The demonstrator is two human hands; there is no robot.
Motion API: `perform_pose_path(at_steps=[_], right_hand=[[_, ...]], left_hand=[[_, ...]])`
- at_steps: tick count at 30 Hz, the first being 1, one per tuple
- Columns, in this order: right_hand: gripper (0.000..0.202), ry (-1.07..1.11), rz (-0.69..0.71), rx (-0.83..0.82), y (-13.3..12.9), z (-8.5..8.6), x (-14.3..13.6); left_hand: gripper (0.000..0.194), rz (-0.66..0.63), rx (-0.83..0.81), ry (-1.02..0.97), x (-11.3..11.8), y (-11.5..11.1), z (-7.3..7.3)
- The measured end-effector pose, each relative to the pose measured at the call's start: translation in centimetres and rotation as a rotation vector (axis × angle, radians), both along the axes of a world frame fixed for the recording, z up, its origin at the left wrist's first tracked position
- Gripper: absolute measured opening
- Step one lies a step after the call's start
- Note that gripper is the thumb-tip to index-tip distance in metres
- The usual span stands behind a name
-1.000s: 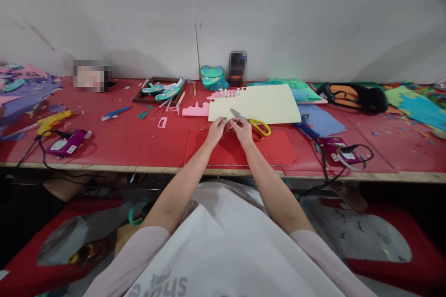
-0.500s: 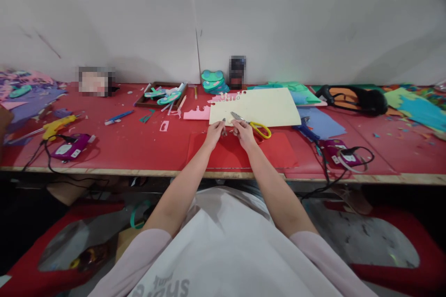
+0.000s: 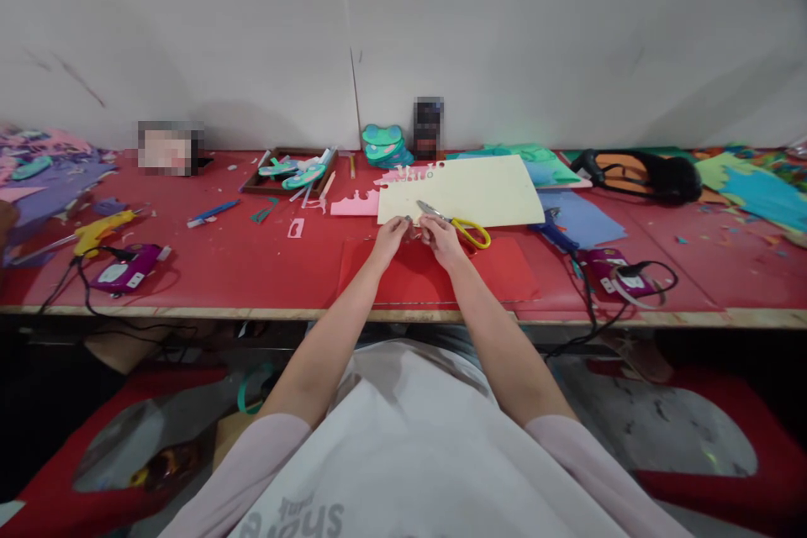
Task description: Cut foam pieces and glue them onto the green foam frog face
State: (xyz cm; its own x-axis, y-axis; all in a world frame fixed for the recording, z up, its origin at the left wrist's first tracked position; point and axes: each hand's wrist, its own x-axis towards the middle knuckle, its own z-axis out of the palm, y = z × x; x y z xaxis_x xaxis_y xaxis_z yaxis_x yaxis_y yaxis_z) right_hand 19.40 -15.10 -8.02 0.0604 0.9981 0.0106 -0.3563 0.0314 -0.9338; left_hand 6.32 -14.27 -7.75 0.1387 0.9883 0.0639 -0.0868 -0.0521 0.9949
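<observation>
My left hand (image 3: 392, 237) and my right hand (image 3: 440, 235) are close together over the front edge of a pale yellow sheet (image 3: 485, 185). The fingers of both hands are pinched, and what lies between them is too small to make out. Yellow-handled scissors (image 3: 470, 232) rest beside my right hand, their blades on the yellow sheet. Beneath my hands a red sheet (image 3: 504, 269) lies on the red table. Pink foam (image 3: 354, 203) with a ragged edge shows left of the yellow sheet.
Left are a brown tray (image 3: 255, 182) with teal cutouts, a blue pen (image 3: 214, 213) and a yellow glue gun (image 3: 104, 229). Stacked teal shapes (image 3: 383, 145) stand behind. A blue glue gun (image 3: 555, 234), purple box (image 3: 614, 273) with cables and black-orange pouch (image 3: 640, 176) are right.
My left hand's fingertips have moved slightly right, closer to my right hand. The view has shifted a little; the scissors and sheets stay in place.
</observation>
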Motion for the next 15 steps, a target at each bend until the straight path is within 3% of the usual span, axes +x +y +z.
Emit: perform_pose_path(at_steps=[6, 15], right_hand=[[0.027, -0.004, 0.047, -0.026, -0.32, 0.33, 0.06], [0.030, 0.019, 0.174, -0.032, -0.76, 0.69, 0.18]], left_hand=[[0.027, -0.089, -0.020, -0.021, 0.10, -0.48, 0.44], [0.031, -0.128, -0.091, -0.093, 0.09, -0.13, -0.06]])
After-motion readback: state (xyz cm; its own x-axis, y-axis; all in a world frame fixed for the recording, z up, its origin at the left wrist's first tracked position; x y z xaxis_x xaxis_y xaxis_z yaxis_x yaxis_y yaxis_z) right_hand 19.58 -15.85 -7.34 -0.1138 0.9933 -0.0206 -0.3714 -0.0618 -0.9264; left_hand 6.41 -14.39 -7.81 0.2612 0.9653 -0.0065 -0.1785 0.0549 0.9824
